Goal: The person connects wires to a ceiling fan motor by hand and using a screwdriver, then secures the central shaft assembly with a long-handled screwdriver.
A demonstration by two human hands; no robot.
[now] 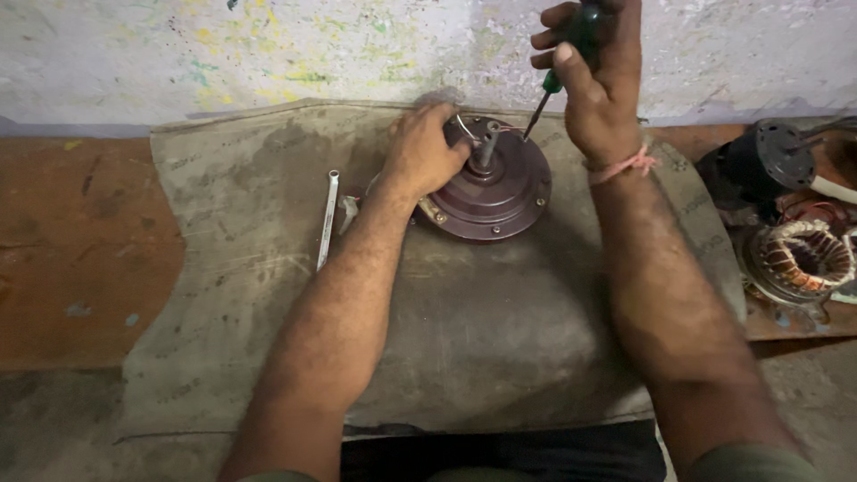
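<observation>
Nearest me lies the grey mat, spread over the floor, and everything sits around the maroon motor housing at its far middle. My left hand rests on the housing's left edge, fingers curled and pressed together over the rim beside the upright steel shaft. Left of the housing a slim spanner lies flat on the mat. My right hand hovers above and right of the housing, fingers wrapped tight around a green-handled screwdriver, its tip angled down toward the housing's top near the shaft. Well right of the housing, off the mat, sits a copper-wound stator, and beyond it a black motor.
</observation>
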